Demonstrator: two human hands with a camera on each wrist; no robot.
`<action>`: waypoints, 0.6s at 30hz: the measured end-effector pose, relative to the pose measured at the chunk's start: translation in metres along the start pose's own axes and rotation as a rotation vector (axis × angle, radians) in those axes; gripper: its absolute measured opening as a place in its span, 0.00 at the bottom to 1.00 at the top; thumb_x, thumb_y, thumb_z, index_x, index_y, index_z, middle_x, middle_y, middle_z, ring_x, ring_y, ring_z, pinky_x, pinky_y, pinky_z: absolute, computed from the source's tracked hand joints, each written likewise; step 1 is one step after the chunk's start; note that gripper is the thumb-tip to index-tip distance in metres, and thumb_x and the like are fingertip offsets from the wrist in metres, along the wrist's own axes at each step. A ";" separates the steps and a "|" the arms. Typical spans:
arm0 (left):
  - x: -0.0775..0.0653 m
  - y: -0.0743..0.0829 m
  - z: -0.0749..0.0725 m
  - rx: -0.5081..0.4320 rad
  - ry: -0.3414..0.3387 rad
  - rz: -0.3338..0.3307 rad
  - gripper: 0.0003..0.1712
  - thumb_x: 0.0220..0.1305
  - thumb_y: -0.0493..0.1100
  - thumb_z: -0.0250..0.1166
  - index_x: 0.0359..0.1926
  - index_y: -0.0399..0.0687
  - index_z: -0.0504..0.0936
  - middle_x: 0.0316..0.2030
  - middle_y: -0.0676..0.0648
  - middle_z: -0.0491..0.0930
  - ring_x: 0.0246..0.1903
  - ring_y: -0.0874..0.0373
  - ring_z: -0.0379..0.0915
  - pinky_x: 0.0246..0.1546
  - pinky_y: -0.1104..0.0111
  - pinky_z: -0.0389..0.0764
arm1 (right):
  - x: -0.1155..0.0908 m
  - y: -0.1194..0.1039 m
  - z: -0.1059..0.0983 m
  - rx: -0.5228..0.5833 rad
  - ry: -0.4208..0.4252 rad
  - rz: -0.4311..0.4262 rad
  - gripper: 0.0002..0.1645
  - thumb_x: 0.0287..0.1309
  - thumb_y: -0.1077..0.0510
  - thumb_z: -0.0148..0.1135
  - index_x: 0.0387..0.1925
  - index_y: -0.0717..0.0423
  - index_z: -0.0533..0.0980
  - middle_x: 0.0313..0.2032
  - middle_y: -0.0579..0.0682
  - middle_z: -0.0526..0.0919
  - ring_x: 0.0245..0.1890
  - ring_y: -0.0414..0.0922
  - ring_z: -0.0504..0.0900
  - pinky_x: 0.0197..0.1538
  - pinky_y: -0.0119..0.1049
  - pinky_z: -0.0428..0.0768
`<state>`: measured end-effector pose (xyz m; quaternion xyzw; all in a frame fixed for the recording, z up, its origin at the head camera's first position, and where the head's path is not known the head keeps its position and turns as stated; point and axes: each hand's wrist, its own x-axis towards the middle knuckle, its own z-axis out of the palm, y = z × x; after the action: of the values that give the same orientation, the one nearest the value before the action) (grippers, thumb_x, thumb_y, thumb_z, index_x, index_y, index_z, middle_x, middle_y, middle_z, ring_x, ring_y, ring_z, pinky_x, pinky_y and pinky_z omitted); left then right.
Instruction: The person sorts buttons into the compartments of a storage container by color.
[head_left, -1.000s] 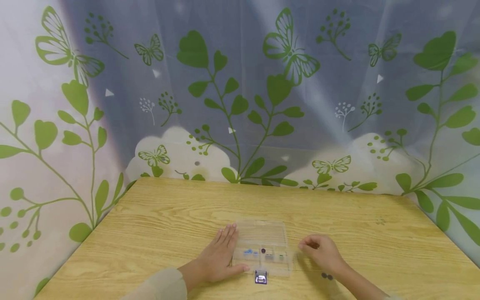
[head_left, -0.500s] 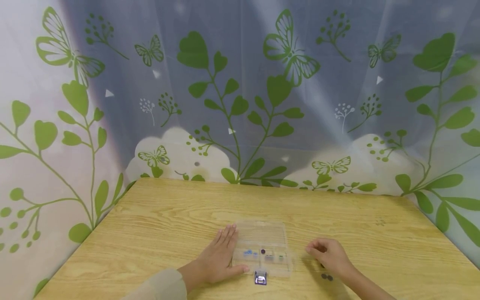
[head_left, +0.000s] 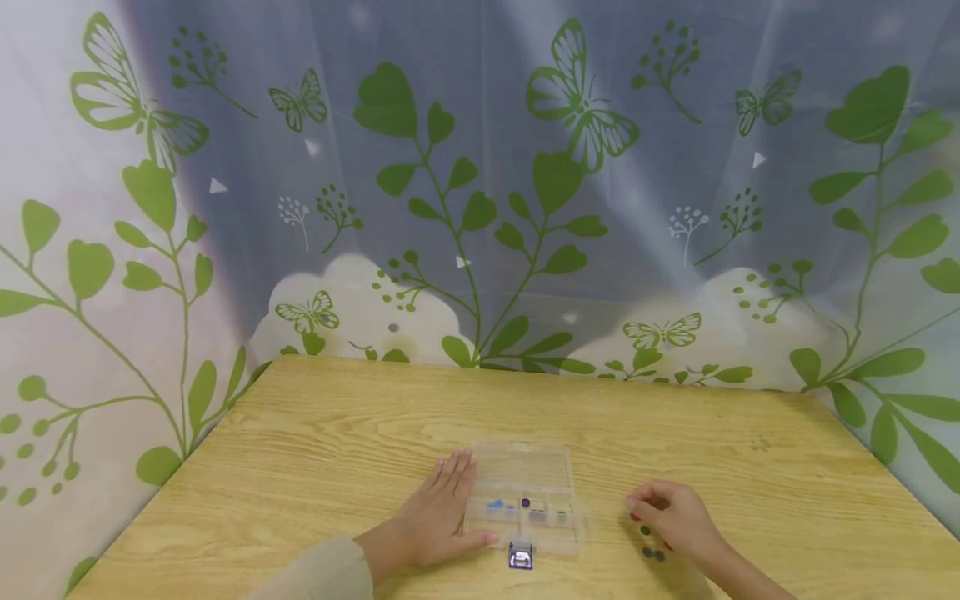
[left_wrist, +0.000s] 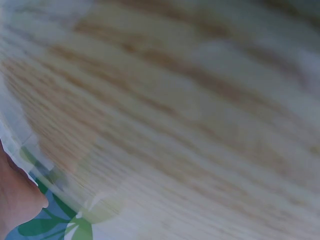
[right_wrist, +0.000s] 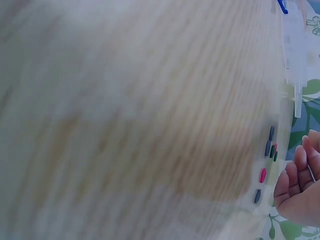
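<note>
A clear plastic compartment box [head_left: 522, 468] lies with its lid laid back. Small blue pieces [head_left: 497, 505], a dark round disc [head_left: 526, 502] and a greenish piece sit in its compartments. My left hand [head_left: 442, 517] rests with straight fingers along the box's left side, the thumb near its front corner. On the right, my right hand [head_left: 675, 517] hovers over several small button-like discs, fingers loosely curled with nothing visible in them. Its fingertips are close to a red disc [head_left: 634, 517]; a green disc [head_left: 646, 531] and dark grey discs [head_left: 648, 552] lie beside it.
A small purple-edged square piece [head_left: 521, 556] is at the box's front edge. The wood-grain table [head_left: 337, 433] runs back to a curtain [head_left: 480, 208] printed with leaves and butterflies. In the right wrist view, another red disc [right_wrist: 263, 175] lies on the table near the hand.
My right hand has moved rightward and toward me, away from the box, and now red and green discs show beneath its fingers. The left hand and the box have stayed put.
</note>
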<state>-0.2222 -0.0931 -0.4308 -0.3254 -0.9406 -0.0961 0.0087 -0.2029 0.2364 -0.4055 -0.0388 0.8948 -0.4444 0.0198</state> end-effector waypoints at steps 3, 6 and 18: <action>0.000 0.000 -0.001 -0.007 -0.001 -0.003 0.54 0.62 0.71 0.42 0.69 0.30 0.47 0.71 0.32 0.42 0.71 0.41 0.39 0.71 0.53 0.47 | -0.002 0.002 -0.002 -0.010 0.004 0.004 0.10 0.57 0.59 0.60 0.33 0.64 0.78 0.27 0.50 0.82 0.15 0.33 0.67 0.15 0.26 0.67; 0.000 0.001 -0.002 -0.008 -0.003 -0.007 0.54 0.62 0.71 0.42 0.69 0.30 0.47 0.71 0.32 0.42 0.71 0.41 0.39 0.71 0.53 0.47 | -0.004 0.004 -0.004 -0.021 0.004 0.017 0.10 0.57 0.59 0.60 0.34 0.64 0.79 0.28 0.50 0.83 0.16 0.34 0.68 0.16 0.27 0.70; -0.001 0.002 -0.004 -0.013 -0.010 -0.005 0.54 0.62 0.71 0.42 0.69 0.30 0.47 0.71 0.32 0.42 0.71 0.41 0.39 0.71 0.53 0.47 | -0.008 0.016 -0.008 -0.068 -0.007 -0.048 0.10 0.55 0.58 0.62 0.32 0.63 0.79 0.29 0.51 0.84 0.15 0.32 0.69 0.19 0.26 0.70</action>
<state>-0.2205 -0.0930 -0.4267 -0.3235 -0.9409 -0.1005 0.0018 -0.1966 0.2532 -0.4130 -0.0625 0.9081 -0.4139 0.0107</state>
